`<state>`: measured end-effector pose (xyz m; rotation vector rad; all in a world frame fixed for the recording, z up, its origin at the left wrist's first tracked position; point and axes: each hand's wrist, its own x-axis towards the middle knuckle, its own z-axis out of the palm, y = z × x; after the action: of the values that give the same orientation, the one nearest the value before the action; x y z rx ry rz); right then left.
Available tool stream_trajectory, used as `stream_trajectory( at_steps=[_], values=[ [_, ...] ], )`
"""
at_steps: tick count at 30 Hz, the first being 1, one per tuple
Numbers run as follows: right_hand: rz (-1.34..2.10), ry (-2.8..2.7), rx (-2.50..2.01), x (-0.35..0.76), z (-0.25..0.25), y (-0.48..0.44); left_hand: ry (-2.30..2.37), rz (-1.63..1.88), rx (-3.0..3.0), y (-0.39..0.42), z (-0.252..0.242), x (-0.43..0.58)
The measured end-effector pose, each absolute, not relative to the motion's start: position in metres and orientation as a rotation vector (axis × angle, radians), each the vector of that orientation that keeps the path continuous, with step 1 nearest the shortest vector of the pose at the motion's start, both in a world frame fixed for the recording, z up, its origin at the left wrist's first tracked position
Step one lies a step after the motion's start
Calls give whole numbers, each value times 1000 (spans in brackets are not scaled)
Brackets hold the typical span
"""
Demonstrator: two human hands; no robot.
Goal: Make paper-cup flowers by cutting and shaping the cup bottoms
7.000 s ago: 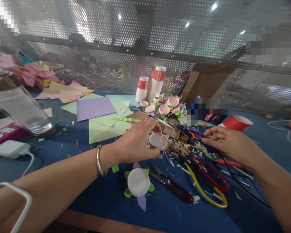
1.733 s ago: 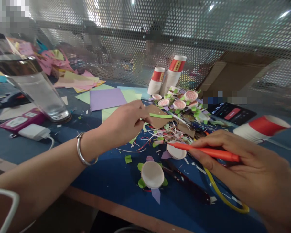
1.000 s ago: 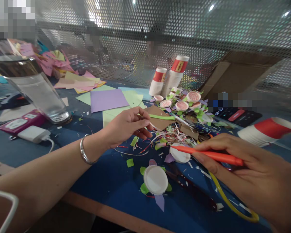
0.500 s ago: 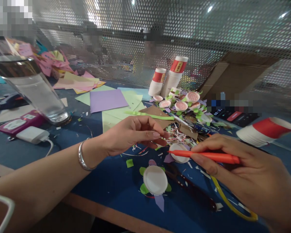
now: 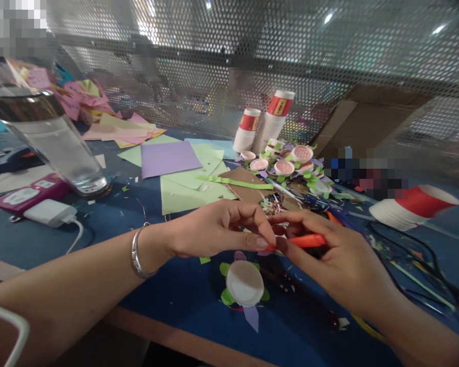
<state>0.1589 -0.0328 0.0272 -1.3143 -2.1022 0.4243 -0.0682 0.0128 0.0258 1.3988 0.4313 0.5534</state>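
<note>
An orange-red marker (image 5: 308,240) lies level between my two hands above the blue table. My right hand (image 5: 325,250) grips it between thumb and fingers. The thumb and index finger of my left hand (image 5: 229,229) are closed at the marker's left end, where the tip is hidden. Just below, a turtle-like paper craft (image 5: 245,283) rests on the table, with a white paper-cup base as its body and green and purple paper pieces around it. Dark-handled scissors (image 5: 313,300) lie to its right, partly in shadow.
Behind my hands are green sheets (image 5: 179,196), a purple sheet (image 5: 170,159) and a heap of similar crafts (image 5: 286,165). Stacked paper cups (image 5: 277,117) stand farther back; more cups (image 5: 413,206) lie tilted at right. A water bottle (image 5: 67,148) and a pink power strip (image 5: 32,193) are at left.
My right hand has moved left with the marker, and my left hand has come slightly right and down to meet its tip end. The turtle-like craft has stayed in place.
</note>
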Motion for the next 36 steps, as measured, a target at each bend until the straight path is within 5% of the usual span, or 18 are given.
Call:
stream_trajectory(
  at_steps=[19,27,36],
  values=[
    [263,-1974,-1226,151,20,-31,471,466,1662,20,40,-84],
    [462,-1870,-1447,158,27,-32,802,800,2027,15,49,-101],
    [339,-1703,-1521,161,39,-43,512,478,2539,-17,36,-82]
  ],
)
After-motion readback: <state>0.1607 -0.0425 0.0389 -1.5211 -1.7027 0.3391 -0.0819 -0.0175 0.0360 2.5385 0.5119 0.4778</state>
